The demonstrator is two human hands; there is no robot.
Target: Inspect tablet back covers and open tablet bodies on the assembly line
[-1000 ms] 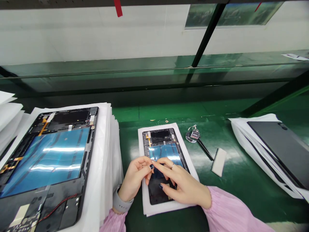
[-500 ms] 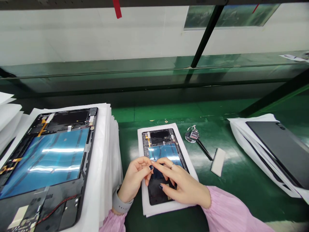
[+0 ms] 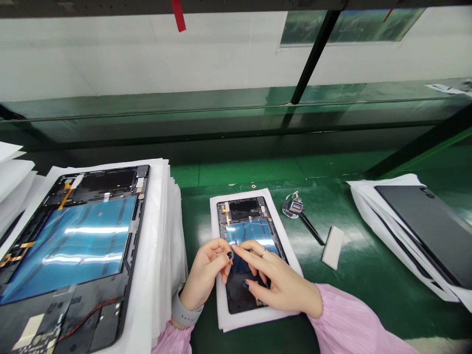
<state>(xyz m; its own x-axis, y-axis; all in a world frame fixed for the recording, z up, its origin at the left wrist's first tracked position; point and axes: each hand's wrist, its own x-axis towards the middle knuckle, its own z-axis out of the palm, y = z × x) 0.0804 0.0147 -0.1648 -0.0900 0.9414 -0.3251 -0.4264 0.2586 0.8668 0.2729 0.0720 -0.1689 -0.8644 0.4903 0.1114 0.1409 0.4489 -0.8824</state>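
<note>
An opened tablet (image 3: 245, 210), its dark inside and blue-filmed battery facing up, lies on white foam sheets (image 3: 221, 314) in front of me. Over its left edge my left hand (image 3: 212, 263) is closed in a pinch, thumb against fingers; anything between them is too small to make out. My right hand (image 3: 271, 275) is above the lower half of the tablet, thumb and fingers apart. Its index fingertip comes close to the left fingertips; whether they touch I cannot tell. The hands cover part of the blue film.
At left, a larger-looking opened tablet (image 3: 84, 246) rests on a tall stack of foam sheets (image 3: 167, 255). To the right lie a black-handled tool with a round clear part (image 3: 294, 206) and a small white block (image 3: 333, 247). Farther right, a dark tablet back cover (image 3: 427, 221) tops foam sheets.
Both hands stay nearly where they were over the tablet. The left fingertips have shifted very slightly.
</note>
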